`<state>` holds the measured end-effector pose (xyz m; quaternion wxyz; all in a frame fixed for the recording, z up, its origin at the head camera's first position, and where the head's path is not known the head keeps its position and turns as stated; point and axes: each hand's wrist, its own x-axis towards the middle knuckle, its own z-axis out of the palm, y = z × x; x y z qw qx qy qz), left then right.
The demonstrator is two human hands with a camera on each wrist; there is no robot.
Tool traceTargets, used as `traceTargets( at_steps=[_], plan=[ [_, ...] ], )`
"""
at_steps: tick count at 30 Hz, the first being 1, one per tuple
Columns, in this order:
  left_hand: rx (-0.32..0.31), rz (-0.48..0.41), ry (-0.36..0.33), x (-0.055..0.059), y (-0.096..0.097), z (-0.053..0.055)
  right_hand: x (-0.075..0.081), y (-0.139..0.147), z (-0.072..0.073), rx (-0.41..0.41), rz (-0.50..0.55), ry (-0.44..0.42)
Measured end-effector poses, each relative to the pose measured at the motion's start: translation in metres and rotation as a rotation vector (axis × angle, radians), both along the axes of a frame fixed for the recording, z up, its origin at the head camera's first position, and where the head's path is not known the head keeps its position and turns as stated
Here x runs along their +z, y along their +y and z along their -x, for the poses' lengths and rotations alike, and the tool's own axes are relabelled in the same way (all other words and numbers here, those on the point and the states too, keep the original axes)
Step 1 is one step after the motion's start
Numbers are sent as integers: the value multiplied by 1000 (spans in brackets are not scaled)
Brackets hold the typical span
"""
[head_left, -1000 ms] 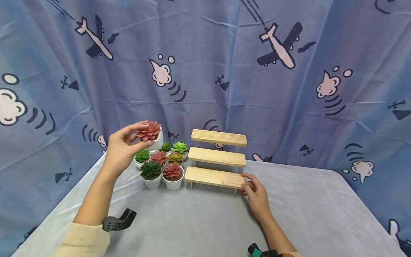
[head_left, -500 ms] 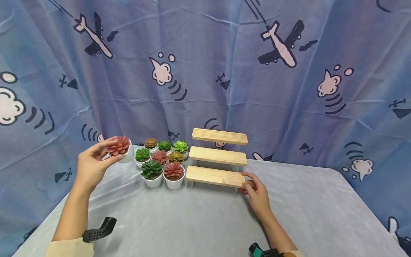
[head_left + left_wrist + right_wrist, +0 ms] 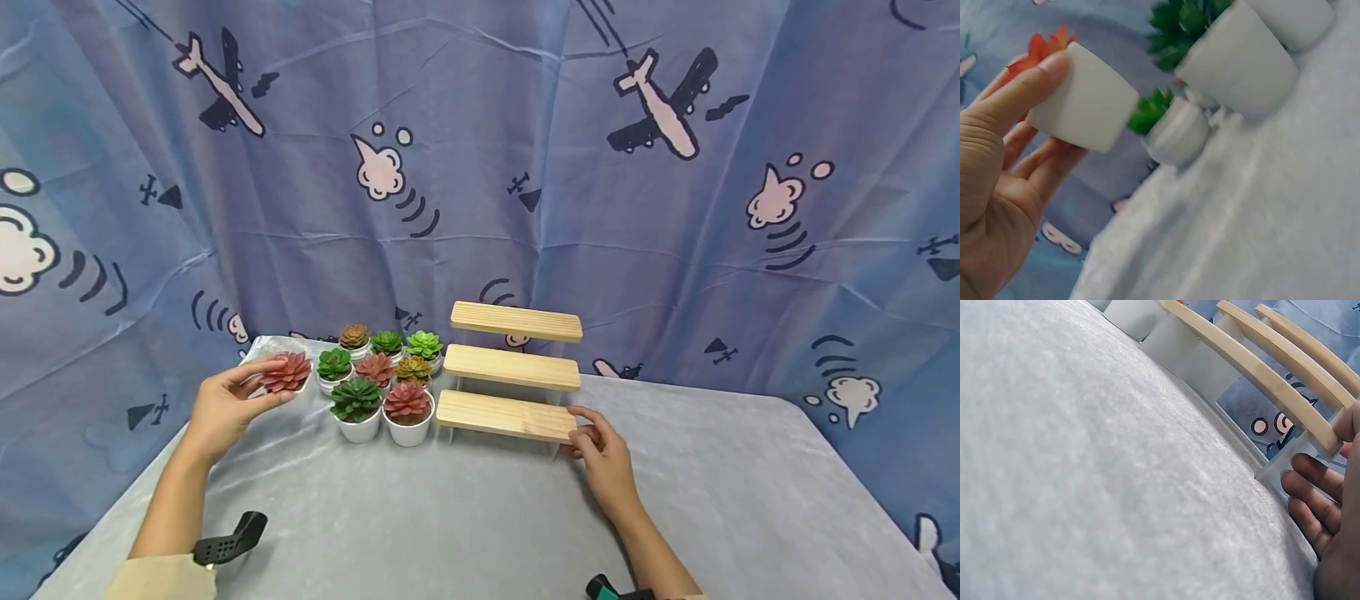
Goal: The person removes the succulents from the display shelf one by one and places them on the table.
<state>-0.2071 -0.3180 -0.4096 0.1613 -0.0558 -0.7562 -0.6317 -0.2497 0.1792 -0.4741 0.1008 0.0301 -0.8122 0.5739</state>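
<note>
My left hand (image 3: 225, 410) holds a red potted succulent (image 3: 287, 372) at the left of the table. In the left wrist view the thumb and fingers pinch its white pot (image 3: 1088, 100), which is tilted and off the cloth. At the right end of a three-tier wooden stand, my right hand (image 3: 603, 467) grips the lowest board (image 3: 502, 414). The right wrist view has the fingers (image 3: 1316, 487) against the stand's clear side panel, with the thumb at the board's end. Between the hands, several succulents in white pots stand clustered, among them a dark green one (image 3: 356, 402) and a red one (image 3: 407, 402).
The stand's middle board (image 3: 512, 367) and top board (image 3: 516, 322) rise behind the lowest one. A pale grey cloth (image 3: 420, 517) covers the table. Close behind it hangs a blue curtain (image 3: 480, 167) printed with airplanes.
My left hand has carried the red succulent leftward and down, away from the cluster, uncovering a brown succulent at the back. The right hand has kept its place on the stand.
</note>
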Motion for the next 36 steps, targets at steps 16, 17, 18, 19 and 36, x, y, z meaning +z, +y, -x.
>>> traceTargets(
  at_steps=[16,17,18,19,36],
  plan=[
    [-24,10,-45,-50,-14,4,-2,-7,-1,13,25,20],
    [-28,27,-53,-51,-15,3,-3,-7,-1,10,25,20],
    [-34,40,-58,-52,-15,3,-3,-8,-1,10,26,21],
    [-37,56,-62,-54,-15,3,-3,-8,-1,10,29,23],
    [-43,169,-87,-54,-13,5,-5,-9,-2,21,43,18]
  ],
)
